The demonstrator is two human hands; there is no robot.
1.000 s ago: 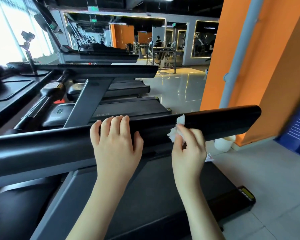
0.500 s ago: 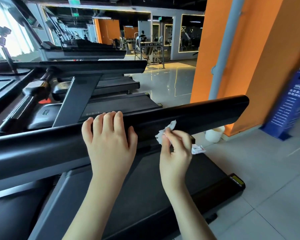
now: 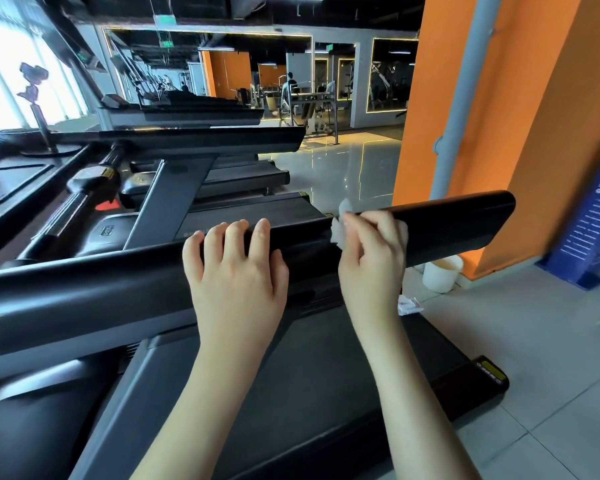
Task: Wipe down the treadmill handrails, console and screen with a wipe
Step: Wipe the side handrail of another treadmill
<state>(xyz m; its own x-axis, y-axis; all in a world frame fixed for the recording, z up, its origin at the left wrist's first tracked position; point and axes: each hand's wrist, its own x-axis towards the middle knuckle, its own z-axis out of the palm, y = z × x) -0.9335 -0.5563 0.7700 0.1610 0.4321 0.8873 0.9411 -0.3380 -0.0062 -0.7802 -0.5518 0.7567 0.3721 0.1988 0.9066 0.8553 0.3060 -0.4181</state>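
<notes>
1. Pale tiled floor (image 3: pixel 541 341) lies open to the right of the treadmill, running on to a glossy stretch farther back.
2. An orange pillar (image 3: pixel 551 133) stands close beyond the handrail's end, with a grey pipe (image 3: pixel 465 98) running up its face.
3. The belt (image 3: pixel 361 375) lies below both forearms; its rear corner meets the tiles at lower right.
4. The black handrail (image 3: pixel 458 230) slants from lower left to upper right, and its rounded end stops just short of the pillar.
5. More treadmills (image 3: pixel 187 140) line up behind it on the left, closing off that side.
6. A blue sign (image 3: pixel 593 216) leans at the far right edge.
7. The left grip (image 3: pixel 236 271) has its fingers hooked over the handrail's top, thumb on the near face.
8. The right grip (image 3: pixel 371 251), just beside it, pinches the wipe against the handrail.
9. A white bin (image 3: pixel 442 277) stands on the floor under the handrail's end.
10. The wipe (image 3: pixel 338 230), bunched and white, touches the handrail's top edge.
11. A torn wrapper (image 3: pixel 407 304) lies on the floor beside the belt.
</notes>
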